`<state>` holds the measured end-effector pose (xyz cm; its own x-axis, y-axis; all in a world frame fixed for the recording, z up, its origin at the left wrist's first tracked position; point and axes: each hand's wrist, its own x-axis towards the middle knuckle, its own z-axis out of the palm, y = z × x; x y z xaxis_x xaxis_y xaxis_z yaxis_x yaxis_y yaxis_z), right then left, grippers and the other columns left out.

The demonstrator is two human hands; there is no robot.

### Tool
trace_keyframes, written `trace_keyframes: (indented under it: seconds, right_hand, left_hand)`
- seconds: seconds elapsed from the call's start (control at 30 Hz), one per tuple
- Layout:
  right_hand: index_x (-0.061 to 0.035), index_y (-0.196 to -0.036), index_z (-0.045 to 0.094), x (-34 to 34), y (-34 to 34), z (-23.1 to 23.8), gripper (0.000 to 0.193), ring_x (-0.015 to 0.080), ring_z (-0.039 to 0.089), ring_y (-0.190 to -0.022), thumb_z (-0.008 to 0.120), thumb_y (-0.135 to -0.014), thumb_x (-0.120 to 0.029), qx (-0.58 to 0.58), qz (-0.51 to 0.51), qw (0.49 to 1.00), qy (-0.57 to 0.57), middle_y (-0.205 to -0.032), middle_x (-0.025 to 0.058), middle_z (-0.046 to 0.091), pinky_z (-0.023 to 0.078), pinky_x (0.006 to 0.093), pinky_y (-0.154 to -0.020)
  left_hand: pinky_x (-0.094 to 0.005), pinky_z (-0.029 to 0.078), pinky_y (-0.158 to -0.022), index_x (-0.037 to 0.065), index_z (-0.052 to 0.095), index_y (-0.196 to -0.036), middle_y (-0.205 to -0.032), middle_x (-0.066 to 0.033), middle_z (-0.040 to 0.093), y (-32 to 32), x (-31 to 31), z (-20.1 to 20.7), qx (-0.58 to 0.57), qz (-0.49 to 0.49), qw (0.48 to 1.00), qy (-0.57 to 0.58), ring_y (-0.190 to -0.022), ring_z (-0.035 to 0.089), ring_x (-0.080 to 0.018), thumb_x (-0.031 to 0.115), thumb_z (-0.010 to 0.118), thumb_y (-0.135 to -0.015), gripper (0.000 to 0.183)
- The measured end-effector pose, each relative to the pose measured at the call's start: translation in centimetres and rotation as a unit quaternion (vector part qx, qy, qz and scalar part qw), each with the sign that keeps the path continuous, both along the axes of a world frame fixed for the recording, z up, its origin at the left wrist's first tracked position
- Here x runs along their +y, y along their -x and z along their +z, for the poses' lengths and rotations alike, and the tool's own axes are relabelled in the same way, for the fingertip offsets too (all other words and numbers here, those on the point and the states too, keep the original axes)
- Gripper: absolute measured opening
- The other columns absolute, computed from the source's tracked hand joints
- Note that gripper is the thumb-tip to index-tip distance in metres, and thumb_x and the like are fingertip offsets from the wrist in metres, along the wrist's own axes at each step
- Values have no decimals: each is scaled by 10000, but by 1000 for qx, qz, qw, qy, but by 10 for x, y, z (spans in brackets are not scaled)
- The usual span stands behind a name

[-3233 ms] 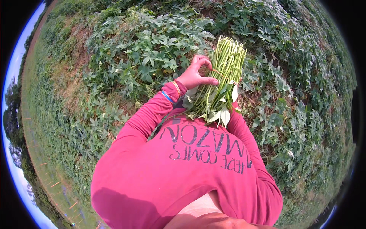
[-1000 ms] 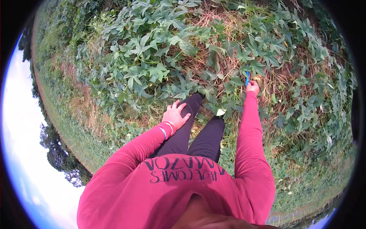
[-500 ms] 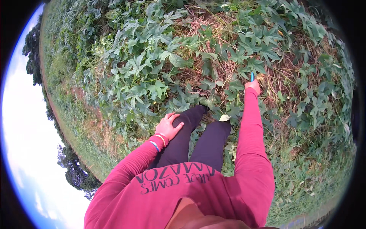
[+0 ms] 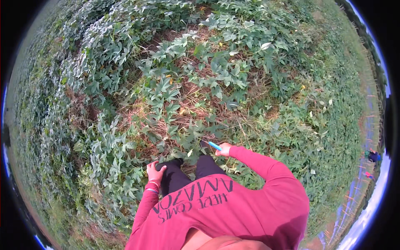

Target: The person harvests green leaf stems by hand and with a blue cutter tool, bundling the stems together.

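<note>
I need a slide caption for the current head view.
Right hand holding a blue object, left hand at the left leg, amid green leafy plants.

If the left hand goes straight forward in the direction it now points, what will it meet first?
Most likely the left hand would meet the low green plants just ahead; depth is hard to judge from this view.
</note>
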<state>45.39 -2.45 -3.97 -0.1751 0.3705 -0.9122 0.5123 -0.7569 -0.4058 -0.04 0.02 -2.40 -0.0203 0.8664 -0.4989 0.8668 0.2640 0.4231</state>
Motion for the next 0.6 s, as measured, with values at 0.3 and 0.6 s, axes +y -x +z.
trace_keyframes:
  seconds: [0.3,0.6]
  right_hand:
    - [-76,-1064,712,-21,-51,218,435,93,553,-541,847,-734,-325,188,123,975,3,-761,-2,678,464,259,-475]
    - [-49,-1165,661,-76,-76,274,484,112,641,-677,807,-769,-286,199,114,956,-182,-953,35,704,553,282,-580]
  left_hand:
    - [-362,477,-719,32,600,-1013,-810,-125,632,20,-84,238,-378,89,851,355,-785,629,-266,377,587,-978,347]
    - [-372,475,-712,30,594,-1009,-807,-135,630,-34,-70,207,-197,65,947,247,-781,627,-282,376,569,-984,347]
